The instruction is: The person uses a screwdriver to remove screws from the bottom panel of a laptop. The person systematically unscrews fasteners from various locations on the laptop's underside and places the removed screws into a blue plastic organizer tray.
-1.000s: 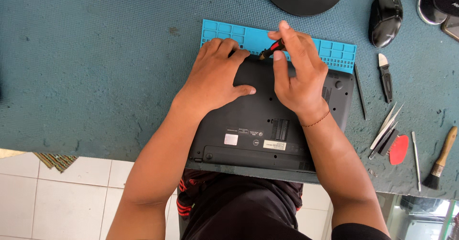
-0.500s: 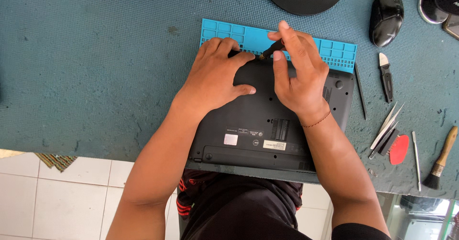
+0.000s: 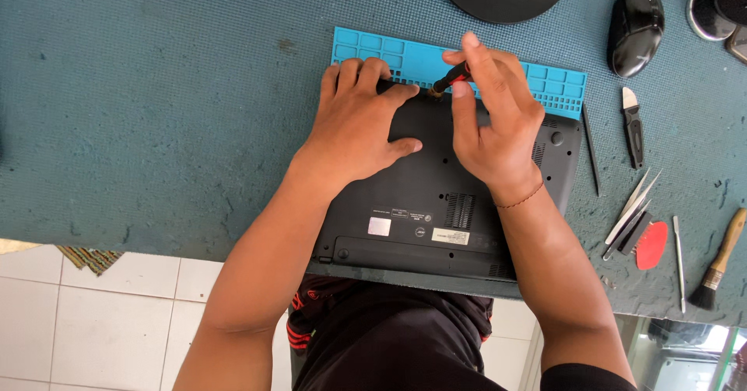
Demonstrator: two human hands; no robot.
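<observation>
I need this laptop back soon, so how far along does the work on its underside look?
Early, it seems. Done: the laptop lies bottom up, with picks and a brush set out. In hand: the left hand presses the case while the right hand works a screwdriver at the far edge. Left: the bottom cover is on, unopened.

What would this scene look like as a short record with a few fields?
Surface: teal table
Main item: black laptop, underside up, near edge overhanging the table
Left hand: flat on the laptop's base
Right hand: grips a red-and-black screwdriver, tip at the laptop's far edge
Behind laptop: blue tray with compartments
To the right: black mouse, pry tools, red pick, brush
</observation>
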